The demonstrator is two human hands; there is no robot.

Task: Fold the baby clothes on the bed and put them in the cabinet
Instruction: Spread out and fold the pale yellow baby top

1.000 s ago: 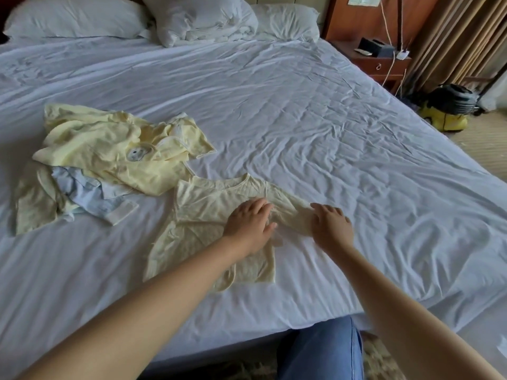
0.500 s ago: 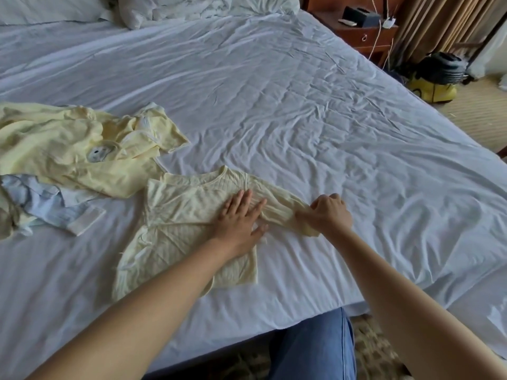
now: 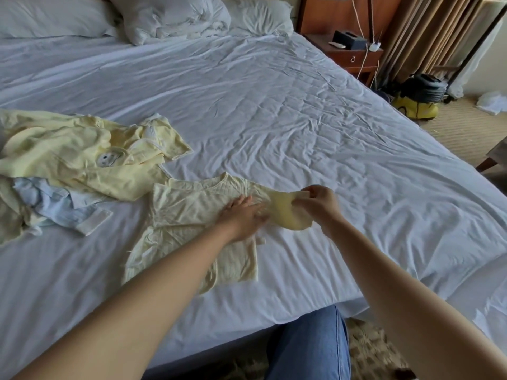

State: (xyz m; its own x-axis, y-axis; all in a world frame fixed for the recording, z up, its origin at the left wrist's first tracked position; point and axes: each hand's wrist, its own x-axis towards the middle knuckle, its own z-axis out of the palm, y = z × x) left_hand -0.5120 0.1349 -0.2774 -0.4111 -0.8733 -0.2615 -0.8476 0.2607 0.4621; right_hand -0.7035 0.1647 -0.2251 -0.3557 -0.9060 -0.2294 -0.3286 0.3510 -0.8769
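Bedroom, maybe hotel rm, big white bed [image 3: 274, 119], pillows [image 3: 55, 17], nightstand [image 3: 344, 54], curtains [image 3: 428, 28]

On the bed [image 3: 301, 119], the left hand [image 3: 242, 215] is pressing flat on a pale yellow shirt [image 3: 192, 215], the right hand [image 3: 319, 205] is pinching its sleeve [image 3: 285, 212] and holding it raised off the sheet, and a pile [image 3: 82, 160] of yellow and blue clothes is lying just beside the shirt.

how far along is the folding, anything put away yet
Early. Done: no folded garment shows on the bed, and the cabinet is out of view. In hand: the quilted top lies flat; the left hand presses its body while the right hand pinches its sleeve, lifted off the sheet, likely to fold inward. Left: the crumpled heap of yellow and blue clothes beside it, then storing everything.
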